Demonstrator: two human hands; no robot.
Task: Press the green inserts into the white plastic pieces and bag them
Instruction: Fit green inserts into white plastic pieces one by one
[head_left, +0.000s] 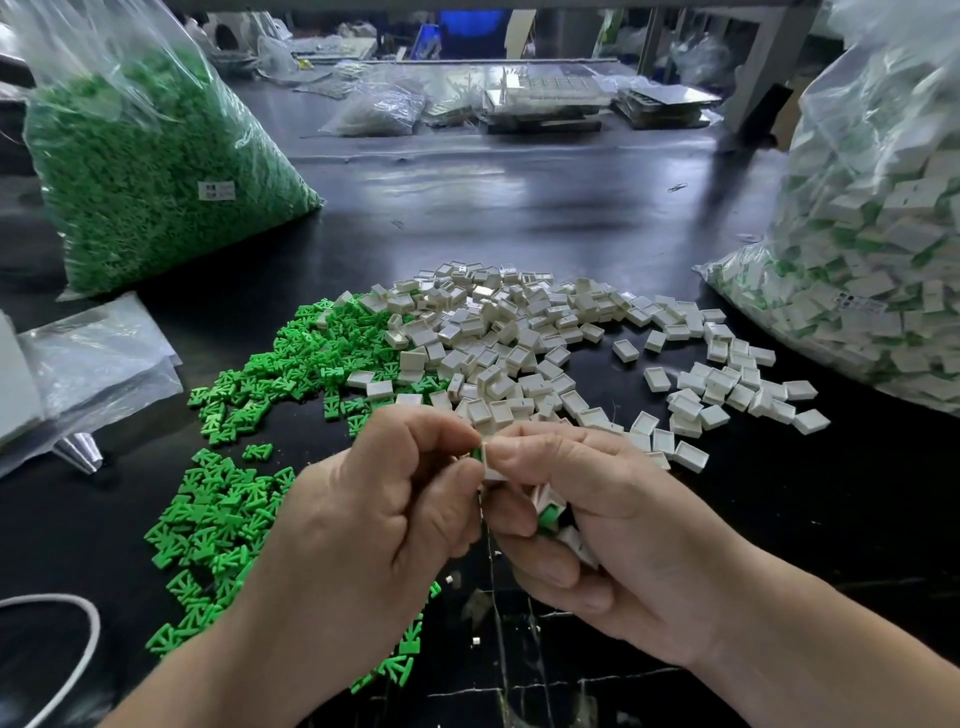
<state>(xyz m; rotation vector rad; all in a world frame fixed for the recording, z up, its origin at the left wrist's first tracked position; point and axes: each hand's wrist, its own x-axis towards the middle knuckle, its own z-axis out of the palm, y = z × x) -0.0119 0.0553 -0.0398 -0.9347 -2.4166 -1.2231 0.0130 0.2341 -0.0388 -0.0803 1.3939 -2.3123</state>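
Observation:
My left hand (363, 525) pinches a small green insert (476, 454) at its fingertips. My right hand (587, 530) pinches a white plastic piece (491, 457) against that insert, and its curled fingers also hold several finished white-and-green pieces (550, 514) in the palm. Both hands meet low in the middle of the view, above the black table. A loose pile of green inserts (244, 431) lies to the left. A heap of white pieces (540, 343) spreads behind the hands.
A big clear bag of green inserts (150, 171) stands at the back left. A big clear bag of assembled white pieces (872, 234) stands at the right. Flat empty plastic bags (88, 364) lie at the left edge, a white cable (78, 649) at the bottom left.

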